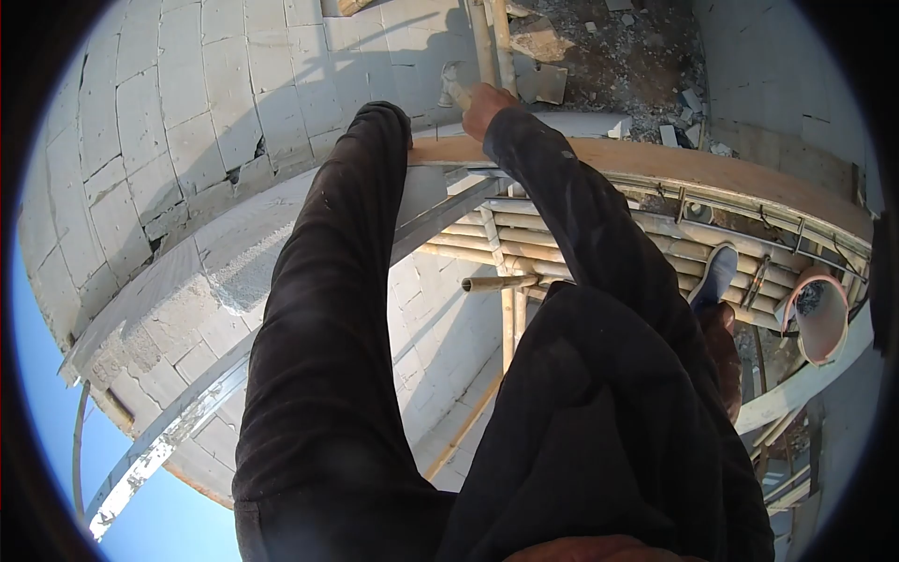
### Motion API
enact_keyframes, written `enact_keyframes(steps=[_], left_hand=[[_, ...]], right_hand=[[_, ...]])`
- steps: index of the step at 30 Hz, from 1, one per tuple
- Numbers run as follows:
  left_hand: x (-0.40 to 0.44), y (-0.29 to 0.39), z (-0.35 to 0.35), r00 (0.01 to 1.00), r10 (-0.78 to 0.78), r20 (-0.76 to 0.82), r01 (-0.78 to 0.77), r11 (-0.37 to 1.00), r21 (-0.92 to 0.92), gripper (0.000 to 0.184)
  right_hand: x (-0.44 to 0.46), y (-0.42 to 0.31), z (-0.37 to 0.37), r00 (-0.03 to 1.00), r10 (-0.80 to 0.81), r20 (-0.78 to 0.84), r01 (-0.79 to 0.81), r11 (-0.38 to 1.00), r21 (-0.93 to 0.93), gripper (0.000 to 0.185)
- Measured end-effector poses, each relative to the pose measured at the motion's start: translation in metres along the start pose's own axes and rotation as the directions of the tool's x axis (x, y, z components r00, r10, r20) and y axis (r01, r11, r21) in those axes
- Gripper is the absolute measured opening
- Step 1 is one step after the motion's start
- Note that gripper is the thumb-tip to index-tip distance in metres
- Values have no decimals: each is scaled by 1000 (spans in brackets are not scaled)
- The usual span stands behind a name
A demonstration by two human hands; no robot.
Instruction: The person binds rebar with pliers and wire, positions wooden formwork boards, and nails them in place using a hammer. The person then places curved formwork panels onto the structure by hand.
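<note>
My right hand (488, 109) is closed round the handle of a hammer. The pale, dusty hammer head (455, 82) points left, above the end of a long wooden board (712, 176). A thin upright nail-like piece (436, 133) shows at the board's edge below the hammer. My left sleeve (328, 244) reaches forward to the left end of the same board. Its cuff covers nearly all of my left hand, so the fingers and anything in them are hidden. Beneath the board end runs a metal bar (445, 214).
A pale block wall (169, 103) rises on the left. Bamboo poles (543, 236) form a platform at right, where a shoe (716, 272) stands. A bucket (826, 339) holds grey material. Rubble (613, 66) lies beyond, and a deep drop opens between my arms.
</note>
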State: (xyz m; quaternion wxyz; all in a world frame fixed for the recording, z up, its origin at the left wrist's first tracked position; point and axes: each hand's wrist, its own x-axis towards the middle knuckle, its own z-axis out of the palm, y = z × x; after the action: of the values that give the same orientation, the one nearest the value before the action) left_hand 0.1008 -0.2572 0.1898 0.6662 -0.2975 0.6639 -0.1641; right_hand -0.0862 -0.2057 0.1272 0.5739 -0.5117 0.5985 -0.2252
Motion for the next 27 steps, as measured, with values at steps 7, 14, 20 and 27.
enact_keyframes(steps=[7,14,20,27], left_hand=[[78,-9,45,971,136,197,-82,963,-258,41],[42,-9,10,986,141,87,-124,977,-172,40],[52,-2,19,994,63,88,-49,987,-153,44],[73,-4,29,930,366,-37,-366,907,-207,29]], right_hand=[[20,-12,22,977,-76,-198,108,982,156,27],[26,-29,8,974,124,187,-145,984,104,27],[8,-21,22,956,-87,-281,69,995,-74,31],[18,-41,-12,998,42,-53,-38,996,82,33]])
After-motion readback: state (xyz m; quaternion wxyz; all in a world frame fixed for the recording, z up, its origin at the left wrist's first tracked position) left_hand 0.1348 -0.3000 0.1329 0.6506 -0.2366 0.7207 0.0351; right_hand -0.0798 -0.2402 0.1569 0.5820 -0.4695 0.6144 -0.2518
